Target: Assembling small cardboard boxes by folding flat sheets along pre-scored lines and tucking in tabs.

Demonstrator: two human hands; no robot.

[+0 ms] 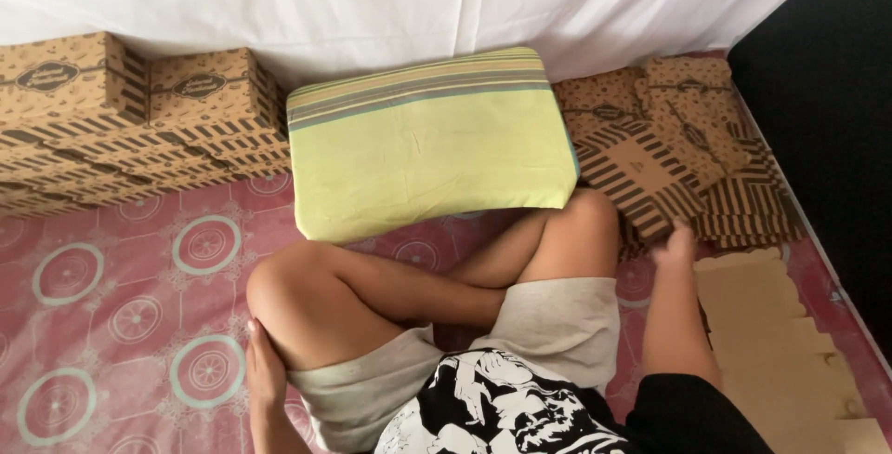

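Brown striped flat box blanks [650, 175] lie fanned on the floor mat [111, 277] at our right, beside the yellow-green pillow [427, 143]. Right hand [676, 248] rests on the nearest blank, fingers blurred, can't tell if pinching. Left hand [263, 370] lies flat vs. the thigh, fingers together. Best to peel off just one blank w/ thumb at its edge.

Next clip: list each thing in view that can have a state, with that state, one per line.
Left hand: open, resting flat against the left knee, holding nothing.
Right hand: reaching to the flat striped blanks, blurred; grip unclear.
Folded boxes: assembled, closed, stacked by the white cloth.
Flat striped blanks: unfolded, in a loose, overlapping pile.
Plain cardboard sheets: flat, stacked, notched edge showing.
Pillow: lying flat on the mat.
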